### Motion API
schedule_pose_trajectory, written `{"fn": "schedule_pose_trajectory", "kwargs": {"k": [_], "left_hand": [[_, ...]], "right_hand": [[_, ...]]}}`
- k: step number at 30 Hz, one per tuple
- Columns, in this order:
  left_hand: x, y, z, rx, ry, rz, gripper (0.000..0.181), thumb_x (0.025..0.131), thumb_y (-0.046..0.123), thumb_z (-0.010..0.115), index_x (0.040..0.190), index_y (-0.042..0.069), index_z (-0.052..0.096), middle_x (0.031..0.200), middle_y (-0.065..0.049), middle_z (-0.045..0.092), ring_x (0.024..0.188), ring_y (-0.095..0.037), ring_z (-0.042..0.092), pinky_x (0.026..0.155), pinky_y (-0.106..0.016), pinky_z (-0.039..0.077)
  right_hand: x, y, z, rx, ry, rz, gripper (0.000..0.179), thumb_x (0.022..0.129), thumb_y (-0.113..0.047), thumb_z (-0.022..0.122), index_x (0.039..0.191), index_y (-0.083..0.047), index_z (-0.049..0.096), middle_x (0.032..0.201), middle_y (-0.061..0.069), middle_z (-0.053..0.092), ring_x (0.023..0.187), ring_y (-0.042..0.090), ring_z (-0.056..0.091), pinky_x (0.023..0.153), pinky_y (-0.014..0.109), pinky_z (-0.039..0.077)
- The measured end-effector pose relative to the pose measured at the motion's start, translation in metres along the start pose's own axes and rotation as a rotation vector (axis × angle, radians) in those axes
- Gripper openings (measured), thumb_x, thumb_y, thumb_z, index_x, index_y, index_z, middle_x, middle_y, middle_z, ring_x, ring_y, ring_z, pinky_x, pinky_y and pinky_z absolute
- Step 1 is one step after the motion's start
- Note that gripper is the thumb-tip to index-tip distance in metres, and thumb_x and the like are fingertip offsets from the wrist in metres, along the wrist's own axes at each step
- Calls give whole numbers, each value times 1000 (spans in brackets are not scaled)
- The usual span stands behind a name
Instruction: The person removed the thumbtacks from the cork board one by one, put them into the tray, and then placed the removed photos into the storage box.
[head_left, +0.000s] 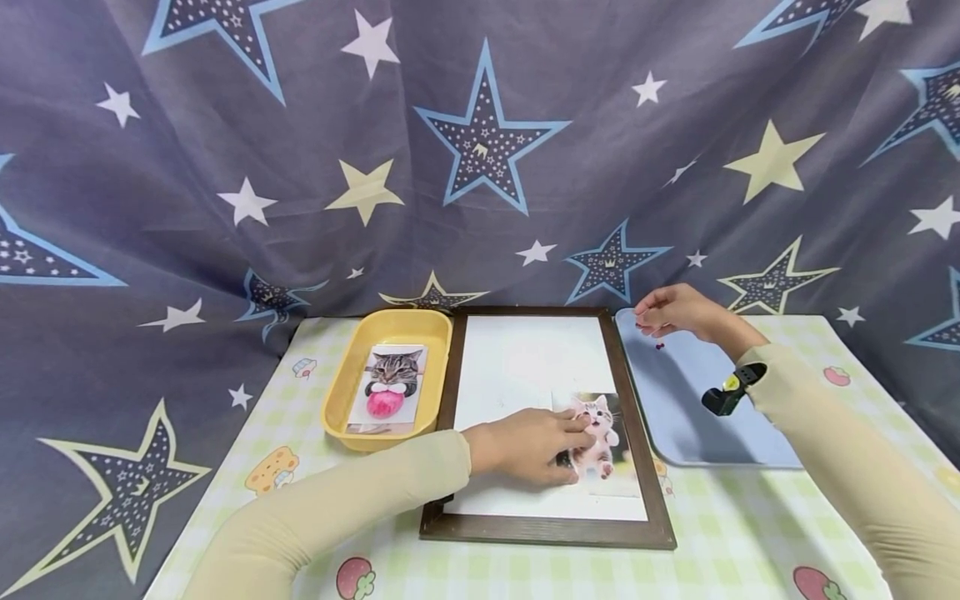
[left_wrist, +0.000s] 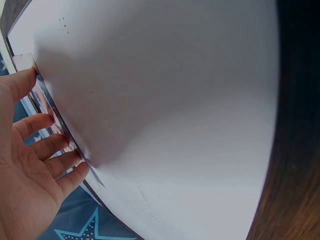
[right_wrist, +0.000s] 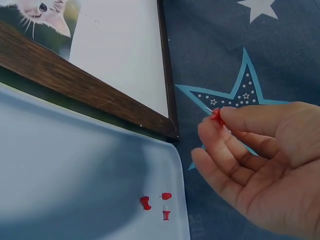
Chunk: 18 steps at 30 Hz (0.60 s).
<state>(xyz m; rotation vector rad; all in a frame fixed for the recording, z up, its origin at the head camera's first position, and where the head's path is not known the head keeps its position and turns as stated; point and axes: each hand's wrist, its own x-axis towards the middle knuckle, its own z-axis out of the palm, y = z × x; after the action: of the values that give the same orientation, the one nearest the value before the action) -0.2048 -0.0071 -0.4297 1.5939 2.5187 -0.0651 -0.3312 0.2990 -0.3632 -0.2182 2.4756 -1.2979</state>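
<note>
In the head view my left hand (head_left: 528,446) rests on a kitten photo (head_left: 600,433) at the lower right of a white board (head_left: 525,358) with a brown wooden frame. Its fingers and thumb lie spread on the photo, as the left wrist view also shows. Between thumb and fingertips my right hand (right_wrist: 255,155) pinches a red push pin (right_wrist: 216,115), its metal point turned outward. This hand is raised over the far left corner of a blue tray (head_left: 697,408). Several red push pins (right_wrist: 145,202) lie in that tray below it.
Left of the board stands a yellow basket (head_left: 337,408) with a cat photo (head_left: 386,392) in it. A checked cloth (head_left: 540,575) covers the table. Behind, a dark star-patterned curtain (head_left: 450,250) hangs at the table's far edge.
</note>
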Motion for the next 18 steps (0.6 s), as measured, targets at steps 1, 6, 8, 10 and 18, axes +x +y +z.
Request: {"fn": "schedule_pose_trajectory", "kwargs": {"k": [1, 6, 8, 10, 18], "left_hand": [[0, 0, 0, 0, 0, 0, 62, 102, 49, 54, 155, 18, 45, 164, -6, 36, 151, -26, 37, 123, -36, 35], [0, -1, 2, -6, 4, 0, 62, 102, 49, 54, 155, 19, 44, 164, -6, 36, 151, -26, 36, 123, -36, 35], [0, -1, 2, -5, 5, 1, 62, 102, 50, 53, 155, 19, 44, 164, -6, 36, 151, -26, 37, 123, -36, 35], [0, -2, 2, -3, 6, 1, 62, 102, 50, 53, 155, 19, 44, 164, -6, 36, 151, -26, 37, 123, -36, 35], [1, -2, 3, 5, 14, 4, 62, 102, 51, 54, 155, 19, 44, 163, -7, 38, 150, -27, 39, 122, -35, 36]], "right_hand": [[1, 1, 0, 9, 13, 3, 31, 99, -7, 62, 123, 13, 57, 95, 3, 75, 85, 12, 70, 77, 30, 61], [3, 4, 0, 25, 72, 24, 31, 99, -7, 64, 120, 15, 59, 91, 3, 74, 81, 9, 70, 81, 35, 62], [4, 7, -1, 18, 94, 39, 30, 99, -8, 64, 119, 14, 60, 89, 2, 74, 81, 9, 69, 82, 36, 62], [5, 11, -2, 20, 108, 53, 30, 99, -9, 65, 119, 14, 60, 89, 1, 74, 81, 10, 69, 82, 35, 62], [8, 27, -8, 18, 119, 86, 28, 100, -10, 64, 116, 13, 62, 82, -4, 73, 78, 11, 67, 80, 33, 60]]}}
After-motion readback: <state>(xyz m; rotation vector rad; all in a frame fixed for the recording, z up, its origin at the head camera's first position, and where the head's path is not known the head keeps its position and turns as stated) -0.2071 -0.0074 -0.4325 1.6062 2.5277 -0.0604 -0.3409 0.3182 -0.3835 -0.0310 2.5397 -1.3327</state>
